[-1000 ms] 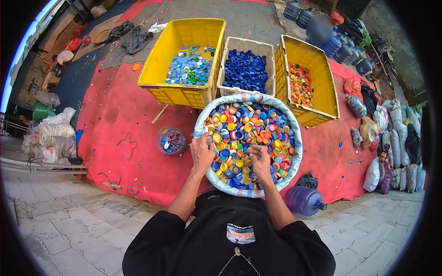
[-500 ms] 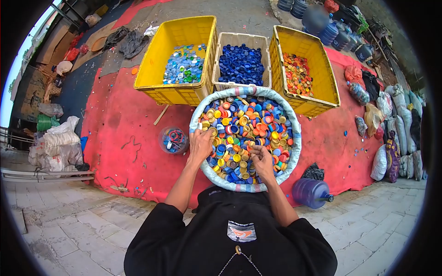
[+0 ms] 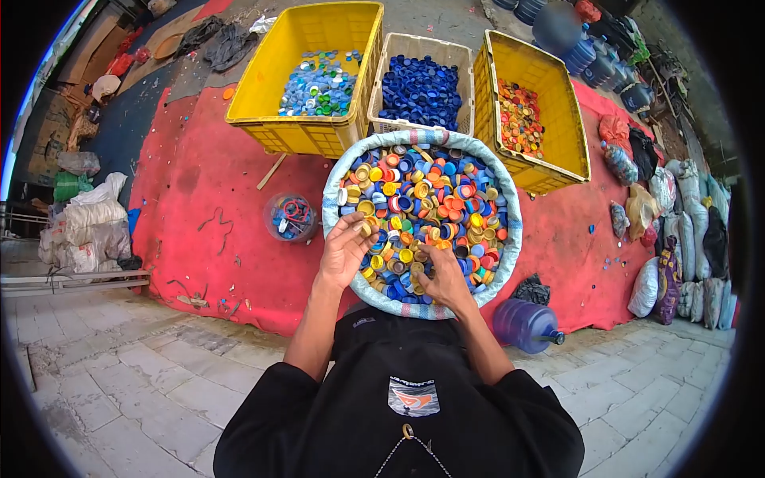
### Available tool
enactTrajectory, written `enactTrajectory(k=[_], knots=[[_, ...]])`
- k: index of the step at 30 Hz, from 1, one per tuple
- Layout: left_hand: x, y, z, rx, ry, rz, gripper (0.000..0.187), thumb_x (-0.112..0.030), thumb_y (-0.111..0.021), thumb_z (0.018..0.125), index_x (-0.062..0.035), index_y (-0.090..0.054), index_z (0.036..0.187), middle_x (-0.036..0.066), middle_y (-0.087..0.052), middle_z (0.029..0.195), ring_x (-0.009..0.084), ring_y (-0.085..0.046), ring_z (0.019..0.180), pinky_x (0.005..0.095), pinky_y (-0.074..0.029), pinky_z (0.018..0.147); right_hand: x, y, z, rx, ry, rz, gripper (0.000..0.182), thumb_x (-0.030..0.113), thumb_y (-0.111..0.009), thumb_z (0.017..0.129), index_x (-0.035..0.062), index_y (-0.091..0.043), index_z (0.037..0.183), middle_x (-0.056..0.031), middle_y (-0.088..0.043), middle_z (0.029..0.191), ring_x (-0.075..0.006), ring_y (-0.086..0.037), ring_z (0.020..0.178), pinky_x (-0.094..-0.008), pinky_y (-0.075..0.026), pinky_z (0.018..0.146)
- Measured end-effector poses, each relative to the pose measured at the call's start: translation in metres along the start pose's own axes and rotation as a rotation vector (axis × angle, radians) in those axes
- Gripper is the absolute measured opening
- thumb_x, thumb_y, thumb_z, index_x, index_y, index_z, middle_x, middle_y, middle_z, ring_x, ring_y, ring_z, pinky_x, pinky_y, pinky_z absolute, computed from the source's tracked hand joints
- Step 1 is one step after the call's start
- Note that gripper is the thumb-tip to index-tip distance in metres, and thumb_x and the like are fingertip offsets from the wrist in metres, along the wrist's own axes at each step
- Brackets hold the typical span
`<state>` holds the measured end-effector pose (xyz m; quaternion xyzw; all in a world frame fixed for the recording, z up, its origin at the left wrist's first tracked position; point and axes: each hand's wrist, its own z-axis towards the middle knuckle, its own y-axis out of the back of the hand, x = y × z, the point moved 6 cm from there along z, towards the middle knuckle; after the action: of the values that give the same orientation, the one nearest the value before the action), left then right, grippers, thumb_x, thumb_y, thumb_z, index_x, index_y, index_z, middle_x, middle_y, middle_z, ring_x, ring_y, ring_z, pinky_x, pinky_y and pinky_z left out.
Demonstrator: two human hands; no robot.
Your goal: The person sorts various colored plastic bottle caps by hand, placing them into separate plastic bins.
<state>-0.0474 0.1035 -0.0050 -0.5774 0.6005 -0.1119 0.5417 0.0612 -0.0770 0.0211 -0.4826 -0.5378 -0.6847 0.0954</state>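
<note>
Left hand (image 3: 346, 248) turned palm-up over rim (image 3: 513, 219), pinching yellow cap (image 3: 367, 229); right hand (image 3: 444, 275) (mostly inside) spread.

The right hand (image 3: 446, 279) partly hides the caps (image 3: 438, 191); the bottom edge crops the shirt (image 3: 335, 442).

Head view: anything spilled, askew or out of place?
Two things: a translucent blue-purple plastic jug lies on its side, not upright, and a round orange piece lies loose on the red ground sheet, outside the left yellow plastic crate.
</note>
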Motion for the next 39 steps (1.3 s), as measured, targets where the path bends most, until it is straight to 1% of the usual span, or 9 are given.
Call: enactTrajectory(k=[6,14,18,22,23,26,27,30,39], knots=[[0.036,0.029,-0.026,-0.131,0.106,-0.235,0.016,-0.014,-0.058,0.091,-0.0038,-0.058,0.103,0.008,-0.060,0.092,0.0199,-0.060,0.082,0.0340,-0.051,0.079,0.005,-0.009,0.003,0.148,0.033,-0.093,0.052,0.010,-0.071,0.073,0.0012,-0.055,0.122,-0.0170,-0.067,0.105,-0.0359,-0.057,0.096,-0.0440,-0.046,0.086],[0.048,0.016,-0.032,-0.200,0.179,0.139,0.010,-0.015,-0.064,0.089,-0.0091,-0.057,0.095,-0.001,-0.059,0.080,0.0088,-0.054,0.071,0.0271,-0.047,0.066,-0.001,-0.008,0.011,0.174,0.055,-0.077,0.054,0.005,-0.070,0.071,0.0013,-0.053,0.122,-0.0185,-0.065,0.103,-0.0377,-0.057,0.098,-0.0439,-0.046,0.087],[0.049,0.009,-0.019,-0.184,0.130,0.618,0.022,-0.020,-0.073,0.084,-0.0082,-0.058,0.095,-0.003,-0.059,0.076,0.0050,-0.052,0.064,0.0206,-0.042,0.059,0.000,0.006,0.012,0.064,-0.010,0.032,0.050,0.006,-0.071,0.073,0.0004,-0.055,0.120,-0.0185,-0.065,0.101,-0.0350,-0.059,0.099,-0.0418,-0.047,0.087],[0.048,-0.014,-0.009,-0.041,-0.099,1.199,0.030,-0.013,-0.076,0.079,-0.0008,-0.059,0.101,0.004,-0.064,0.080,0.0075,-0.059,0.070,0.0210,-0.047,0.062,-0.018,0.024,0.006,-0.070,-0.196,0.266,0.044,0.009,-0.072,0.077,-0.0006,-0.056,0.117,-0.0174,-0.066,0.099,-0.0264,-0.061,0.098,-0.0362,-0.049,0.085],[0.051,-0.019,-0.009,-0.019,-0.071,1.296,0.036,-0.010,-0.076,0.076,0.0015,-0.059,0.105,0.011,-0.066,0.088,0.0159,-0.065,0.080,0.0276,-0.051,0.070,-0.027,0.024,0.004,-0.070,-0.263,0.371,0.040,0.010,-0.069,0.080,-0.0003,-0.056,0.117,-0.0129,-0.065,0.100,-0.0199,-0.061,0.096,-0.0321,-0.049,0.084],[0.057,-0.036,-0.007,0.170,-0.450,1.569,0.038,-0.007,-0.075,0.074,0.0017,-0.058,0.107,0.016,-0.065,0.097,0.0281,-0.066,0.090,0.0369,-0.052,0.076,-0.058,0.022,-0.008,-0.229,-0.357,1.030,0.034,0.010,-0.062,0.083,0.0033,-0.057,0.116,-0.0094,-0.061,0.102,-0.0148,-0.059,0.090,-0.0278,-0.048,0.076],[0.060,-0.040,-0.007,0.209,-0.473,1.572,0.039,-0.009,-0.073,0.075,0.0016,-0.058,0.109,0.018,-0.063,0.104,0.0368,-0.062,0.097,0.0435,-0.051,0.080,-0.056,0.025,-0.010,-0.251,-0.328,1.349,0.028,0.015,-0.056,0.084,0.0060,-0.058,0.110,-0.0078,-0.059,0.103,-0.0155,-0.058,0.088,-0.0298,-0.048,0.077],[0.068,-0.050,-0.007,0.247,-0.498,1.681,0.037,-0.012,-0.071,0.078,0.0007,-0.057,0.110,0.019,-0.063,0.103,0.0376,-0.062,0.095,0.0437,-0.051,0.078,-0.071,0.022,-0.023,-0.333,-0.403,1.666,0.026,0.023,-0.057,0.083,0.0068,-0.059,0.104,-0.0076,-0.059,0.100,-0.0181,-0.058,0.089,-0.0334,-0.048,0.079],[0.083,-0.071,-0.005,0.096,-0.512,1.915,0.050,-0.033,-0.079,0.073,-0.0001,-0.055,0.102,0.021,-0.065,0.090,0.0383,-0.066,0.072,0.0445,-0.052,0.058,-0.077,0.017,-0.051,-0.401,-0.404,1.705,0.024,0.027,-0.055,0.088,0.0083,-0.055,0.104,-0.0064,-0.058,0.097,-0.0185,-0.058,0.087,-0.0334,-0.048,0.078]])
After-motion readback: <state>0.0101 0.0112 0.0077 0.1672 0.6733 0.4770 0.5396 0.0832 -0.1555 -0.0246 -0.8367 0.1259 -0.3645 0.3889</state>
